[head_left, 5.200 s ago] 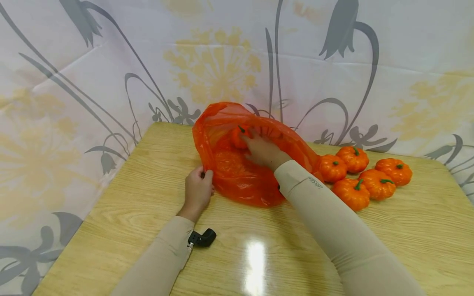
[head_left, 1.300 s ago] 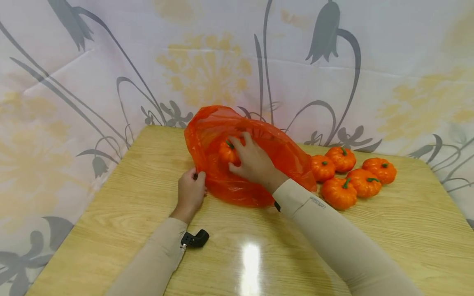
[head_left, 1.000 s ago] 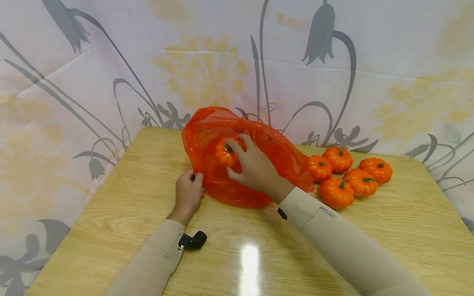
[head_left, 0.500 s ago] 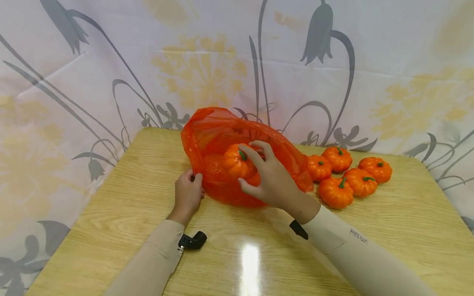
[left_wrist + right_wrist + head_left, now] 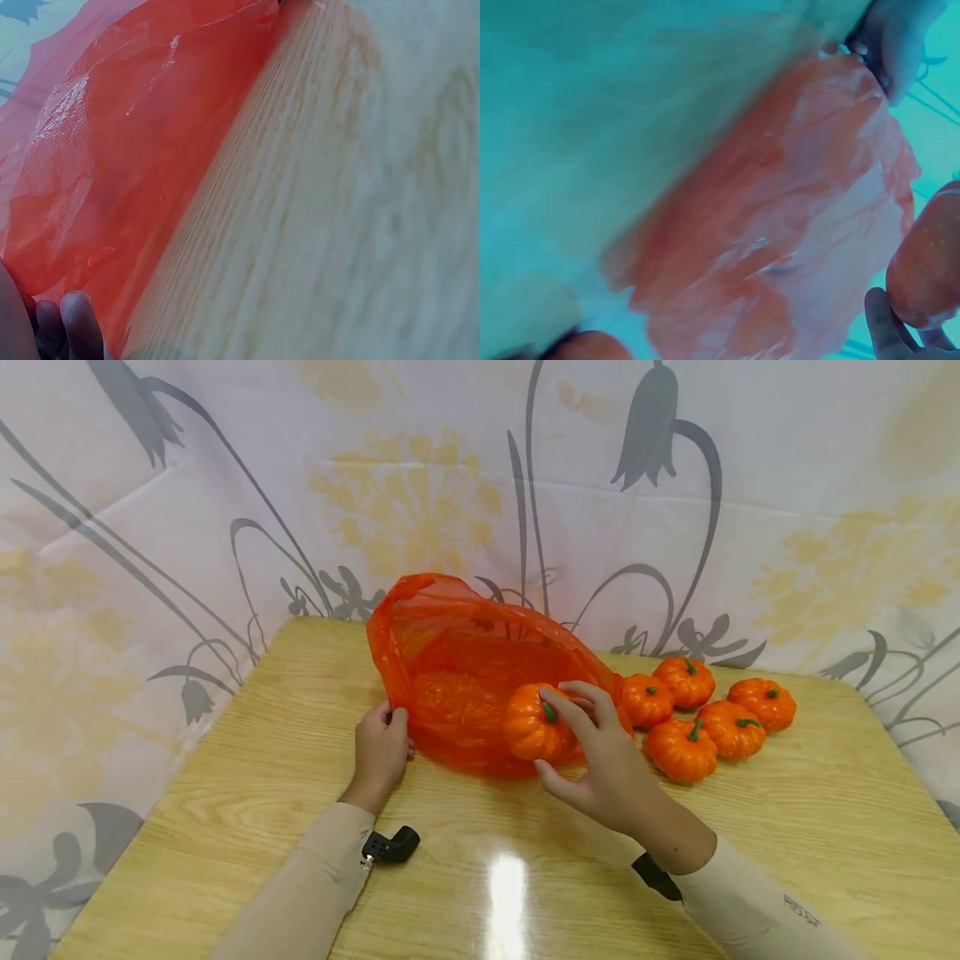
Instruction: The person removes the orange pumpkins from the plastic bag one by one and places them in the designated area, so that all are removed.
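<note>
A translucent orange plastic bag point(image 5: 457, 710) stands with its mouth spread wide on the table. My left hand point(image 5: 381, 750) pinches the left edge of that mouth; in the left wrist view only some of its fingers point(image 5: 81, 322) show beside the bag. Held in my right hand point(image 5: 618, 772) is a small orange pumpkin point(image 5: 531, 725) with a green stem, raised in front of the bag's right part. Thumb and fingers curve around its right side. In the right wrist view, the pumpkin point(image 5: 930, 259) shows at the right edge, partly cut off.
Right of the bag, several similar pumpkins point(image 5: 681, 752) sit grouped on the wooden table point(image 5: 832, 827), the nearest close to the bag's edge. A flower-printed cloth point(image 5: 600, 468) hangs behind the table. Black wrist cameras point(image 5: 393, 845) are strapped to my forearms.
My right hand was inside the bag by a pumpkin; it has drawn that pumpkin out, toward me and to the right. My left hand stays on the bag's edge.
</note>
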Motion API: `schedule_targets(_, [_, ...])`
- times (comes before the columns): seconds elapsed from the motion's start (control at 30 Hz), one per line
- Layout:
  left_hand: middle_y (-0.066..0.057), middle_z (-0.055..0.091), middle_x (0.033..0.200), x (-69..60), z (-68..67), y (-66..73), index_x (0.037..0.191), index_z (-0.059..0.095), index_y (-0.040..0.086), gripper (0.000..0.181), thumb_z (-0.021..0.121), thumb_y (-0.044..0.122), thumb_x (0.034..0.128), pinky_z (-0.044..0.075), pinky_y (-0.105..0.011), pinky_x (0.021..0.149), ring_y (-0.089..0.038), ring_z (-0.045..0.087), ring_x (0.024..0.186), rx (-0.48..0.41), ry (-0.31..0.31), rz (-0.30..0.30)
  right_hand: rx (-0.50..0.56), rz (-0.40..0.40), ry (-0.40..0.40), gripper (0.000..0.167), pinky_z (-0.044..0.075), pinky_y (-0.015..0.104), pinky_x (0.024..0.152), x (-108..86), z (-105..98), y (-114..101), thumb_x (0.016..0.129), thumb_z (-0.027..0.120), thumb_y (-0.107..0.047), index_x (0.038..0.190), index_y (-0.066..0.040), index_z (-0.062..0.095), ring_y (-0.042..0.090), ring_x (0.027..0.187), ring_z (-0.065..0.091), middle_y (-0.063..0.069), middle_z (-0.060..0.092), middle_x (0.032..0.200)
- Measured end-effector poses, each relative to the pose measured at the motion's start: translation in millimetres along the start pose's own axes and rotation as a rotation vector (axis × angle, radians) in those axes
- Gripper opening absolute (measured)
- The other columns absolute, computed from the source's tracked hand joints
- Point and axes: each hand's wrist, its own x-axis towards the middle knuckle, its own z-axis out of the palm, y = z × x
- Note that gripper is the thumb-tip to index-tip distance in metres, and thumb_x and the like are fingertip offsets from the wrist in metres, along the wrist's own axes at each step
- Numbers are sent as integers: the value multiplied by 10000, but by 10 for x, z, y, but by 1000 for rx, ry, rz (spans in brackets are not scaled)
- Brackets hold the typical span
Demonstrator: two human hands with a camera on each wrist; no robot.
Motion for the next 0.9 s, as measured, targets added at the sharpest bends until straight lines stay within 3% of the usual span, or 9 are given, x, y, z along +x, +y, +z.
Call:
schedule_targets(0.1, [-78, 528, 546, 2, 10, 8, 821, 583, 52, 224, 431, 155, 950, 523, -287, 425, -162, 521, 407, -15, 5, -7, -5, 3, 19, 806, 556, 305, 647, -138, -58, 42, 721, 796, -184, 1455, -131, 466, 208, 816, 630, 208, 432, 1393])
schedule_targets(0.4, [-75, 535, 538, -10, 11, 1, 797, 569, 51, 230, 424, 151, 944, 525, -299, 412, -153, 524, 387, -4, 19, 3, -17, 39, 44, 832, 500, 226, 730, -448, -163, 144, 686, 806, -149, 1454, -112, 487, 264, 1100, 589, 195, 441, 1398])
schedule_targets(0.57, [-76, 531, 539, -9, 1, -12, 800, 562, 50, 219, 422, 143, 941, 530, -310, 412, -152, 530, 389, -10, 26, -13, -31, 111, -19, 834, 539, 304, 691, -553, -223, 192, 706, 824, -136, 1462, -126, 473, 213, 956, 610, 180, 432, 1391])
schedule_targets(0.77, [-70, 518, 544, 4, -14, -12, 823, 563, 38, 209, 423, 128, 949, 528, -296, 418, -144, 526, 400, -30, 28, -14, -43, 178, -92, 806, 517, 263, 586, -607, -291, 262, 730, 840, -127, 1448, -130, 474, 166, 720, 596, 187, 429, 1364])
schedule_targets(0.9, [-62, 517, 549, 12, -20, -6, 861, 590, 36, 212, 423, 129, 952, 529, -290, 419, -133, 528, 402, -37, 25, -11, -42, 235, -125, 782, 545, 300, 612, -644, -354, 304, 747, 845, -145, 1441, -147, 485, 192, 804, 634, 157, 427, 1367])
